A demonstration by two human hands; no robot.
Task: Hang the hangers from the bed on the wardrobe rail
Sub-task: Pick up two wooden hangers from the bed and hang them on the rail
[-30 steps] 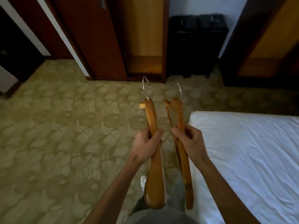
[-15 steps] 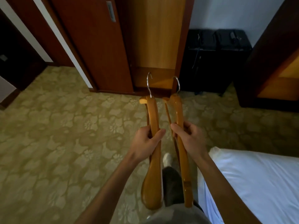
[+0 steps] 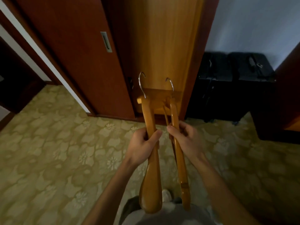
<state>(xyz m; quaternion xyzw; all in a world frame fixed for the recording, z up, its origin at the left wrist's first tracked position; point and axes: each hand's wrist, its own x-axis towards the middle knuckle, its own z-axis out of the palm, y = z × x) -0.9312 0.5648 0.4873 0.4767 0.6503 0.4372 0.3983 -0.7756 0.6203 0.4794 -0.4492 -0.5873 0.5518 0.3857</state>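
I carry two wooden hangers with metal hooks, held edge-on and side by side in front of me. My left hand (image 3: 143, 146) grips the left hanger (image 3: 151, 184) around its middle. My right hand (image 3: 186, 141) grips the right hanger (image 3: 182, 176), which has a thin trouser bar. Both hooks point up and away, toward the open wardrobe (image 3: 162, 46) straight ahead. The wardrobe's light wooden inside shows between a dark red sliding door (image 3: 73, 54) and its right frame. No rail is in view, and neither is the bed.
A patterned green-beige carpet (image 3: 56, 159) covers the floor. A black luggage stand or case (image 3: 235, 82) sits right of the wardrobe. A dark wooden cabinet (image 3: 287, 95) stands at the far right. A dark doorway (image 3: 13, 78) opens on the left.
I have walked away from the bed toward the wardrobe. The white bed has left the view at the right, and the wardrobe opening has grown larger. Both hands keep the same hold.
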